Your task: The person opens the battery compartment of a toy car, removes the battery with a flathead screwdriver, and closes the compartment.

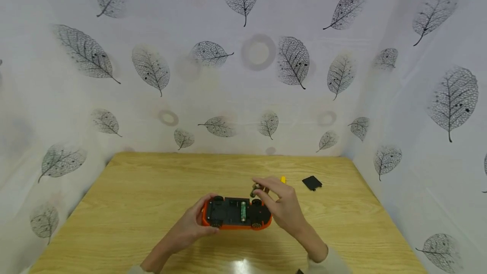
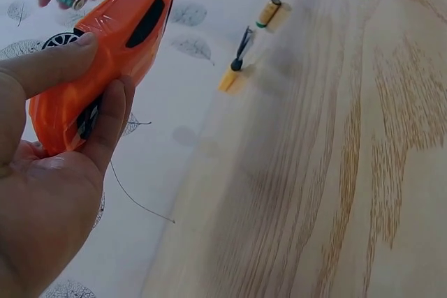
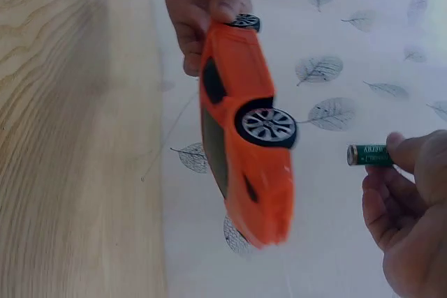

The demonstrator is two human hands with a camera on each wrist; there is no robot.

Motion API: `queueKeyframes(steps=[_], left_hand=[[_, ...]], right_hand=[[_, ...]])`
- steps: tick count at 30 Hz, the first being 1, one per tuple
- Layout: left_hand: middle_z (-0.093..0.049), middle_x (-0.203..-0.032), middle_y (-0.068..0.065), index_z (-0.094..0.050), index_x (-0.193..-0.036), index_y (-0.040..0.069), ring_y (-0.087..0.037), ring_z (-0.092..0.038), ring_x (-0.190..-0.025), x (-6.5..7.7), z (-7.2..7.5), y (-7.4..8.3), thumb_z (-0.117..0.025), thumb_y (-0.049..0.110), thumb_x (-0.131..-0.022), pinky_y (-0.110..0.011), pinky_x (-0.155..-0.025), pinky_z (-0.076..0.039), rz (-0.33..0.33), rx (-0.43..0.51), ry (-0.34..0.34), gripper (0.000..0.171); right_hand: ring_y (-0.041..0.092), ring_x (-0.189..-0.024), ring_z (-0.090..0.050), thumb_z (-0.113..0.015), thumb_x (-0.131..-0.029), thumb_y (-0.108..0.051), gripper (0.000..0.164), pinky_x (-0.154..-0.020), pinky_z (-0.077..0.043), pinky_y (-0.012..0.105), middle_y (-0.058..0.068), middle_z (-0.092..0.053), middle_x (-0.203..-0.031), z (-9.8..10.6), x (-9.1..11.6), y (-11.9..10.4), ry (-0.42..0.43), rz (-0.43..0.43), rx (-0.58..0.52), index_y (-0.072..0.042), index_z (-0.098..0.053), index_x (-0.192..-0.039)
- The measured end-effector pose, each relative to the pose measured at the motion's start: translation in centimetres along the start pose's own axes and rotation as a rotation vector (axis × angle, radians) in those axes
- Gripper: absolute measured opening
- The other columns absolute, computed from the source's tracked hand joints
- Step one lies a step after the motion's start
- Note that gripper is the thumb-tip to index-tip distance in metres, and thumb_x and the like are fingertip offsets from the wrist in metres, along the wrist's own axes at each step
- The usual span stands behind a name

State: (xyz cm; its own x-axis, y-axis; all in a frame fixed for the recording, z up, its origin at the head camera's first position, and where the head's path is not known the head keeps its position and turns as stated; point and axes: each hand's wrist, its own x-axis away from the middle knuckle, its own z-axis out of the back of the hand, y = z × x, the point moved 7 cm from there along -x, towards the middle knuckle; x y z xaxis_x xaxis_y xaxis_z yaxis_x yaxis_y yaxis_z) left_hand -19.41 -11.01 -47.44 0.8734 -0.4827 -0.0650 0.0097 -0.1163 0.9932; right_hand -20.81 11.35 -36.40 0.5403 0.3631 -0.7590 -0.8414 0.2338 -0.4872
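My left hand (image 1: 187, 225) grips one end of an orange toy car (image 1: 237, 226), thumb on one side and fingers on the other. The car is turned over in the head view, its black underside facing up with the battery compartment uncovered. One green battery (image 1: 243, 212) lies across that compartment. Between thumb and fingertips, my right hand (image 1: 286, 207) pinches another green battery (image 3: 370, 155), held just off the car beside a wheel (image 3: 267, 126). In the left wrist view, the right hand's fingers hide part of this battery.
A black cover (image 1: 312, 182) lies on the wooden table (image 1: 160, 181) at the right. Behind my right hand is a screwdriver with a yellow handle (image 2: 229, 80), and beyond it another battery (image 2: 269, 12). A leaf-patterned curtain (image 1: 213, 92) encloses the table's back and sides.
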Motion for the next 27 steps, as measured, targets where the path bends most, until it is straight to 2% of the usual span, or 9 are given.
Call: queueKeyframes(steps=[4, 8, 16, 20, 23, 27], left_hand=[[-0.029, -0.155, -0.035, -0.024, -0.158, -0.003, -0.035, -0.058, -0.127, 0.1, 0.3, 0.1, -0.073, -0.012, -0.088, -0.037, -0.094, -0.059, -0.009, -0.009, 0.010, 0.085], [-0.028, -0.155, -0.035, -0.023, -0.158, -0.004, -0.033, -0.058, -0.127, 0.2, 0.7, 0.1, -0.074, -0.012, -0.088, -0.037, -0.095, -0.059, -0.012, -0.006, 0.017, 0.087], [-0.027, -0.156, -0.035, -0.023, -0.158, -0.004, -0.032, -0.058, -0.127, 0.3, 1.0, 0.2, -0.073, -0.012, -0.088, -0.037, -0.094, -0.059, -0.016, -0.007, 0.017, 0.087], [-0.025, -0.157, -0.035, -0.021, -0.159, -0.003, -0.034, -0.056, -0.130, 0.4, 1.1, 0.3, -0.074, -0.010, -0.088, -0.038, -0.095, -0.059, -0.023, 0.004, 0.013, 0.089], [-0.024, -0.157, -0.035, -0.020, -0.159, -0.004, -0.034, -0.055, -0.131, 0.4, 1.2, 0.3, -0.073, -0.011, -0.088, -0.037, -0.095, -0.059, -0.027, 0.009, 0.011, 0.089], [-0.025, -0.157, -0.034, -0.021, -0.159, -0.004, -0.033, -0.056, -0.130, 0.5, 1.2, 0.2, -0.072, -0.013, -0.088, -0.037, -0.095, -0.059, -0.024, 0.011, 0.013, 0.088]], right_hand=[[0.017, -0.081, -0.065, -0.074, -0.084, 0.017, 0.041, -0.067, -0.051, 0.016, 0.011, -0.073, -0.095, 2.4, 0.5, 0.7, 0.073, -0.044, 0.020, 0.004, -0.072, -0.123], [0.017, -0.082, -0.068, -0.073, -0.085, 0.017, 0.042, -0.073, -0.056, 0.016, 0.010, -0.073, -0.096, 4.9, 1.3, 1.9, 0.107, -0.115, 0.077, 0.003, -0.072, -0.124], [0.013, -0.075, -0.066, -0.066, -0.097, 0.008, 0.032, -0.063, -0.055, 0.017, 0.009, -0.071, -0.092, 8.8, 3.9, 4.7, 0.094, -0.368, 0.148, 0.003, -0.069, -0.128], [0.010, -0.070, -0.063, -0.064, -0.100, 0.002, 0.030, -0.055, -0.052, 0.021, 0.005, -0.069, -0.084, 9.7, 5.7, 6.2, 0.070, -0.505, 0.168, 0.006, -0.067, -0.130], [0.010, -0.068, -0.061, -0.064, -0.102, -0.003, 0.031, -0.054, -0.049, 0.024, 0.005, -0.068, -0.080, 10.0, 7.2, 7.5, 0.038, -0.615, 0.180, 0.007, -0.066, -0.131], [0.017, -0.072, -0.063, -0.062, -0.104, -0.008, 0.033, -0.057, -0.052, 0.026, 0.006, -0.067, -0.081, 10.0, 9.2, 9.4, -0.003, -0.775, 0.185, 0.005, -0.065, -0.134]])
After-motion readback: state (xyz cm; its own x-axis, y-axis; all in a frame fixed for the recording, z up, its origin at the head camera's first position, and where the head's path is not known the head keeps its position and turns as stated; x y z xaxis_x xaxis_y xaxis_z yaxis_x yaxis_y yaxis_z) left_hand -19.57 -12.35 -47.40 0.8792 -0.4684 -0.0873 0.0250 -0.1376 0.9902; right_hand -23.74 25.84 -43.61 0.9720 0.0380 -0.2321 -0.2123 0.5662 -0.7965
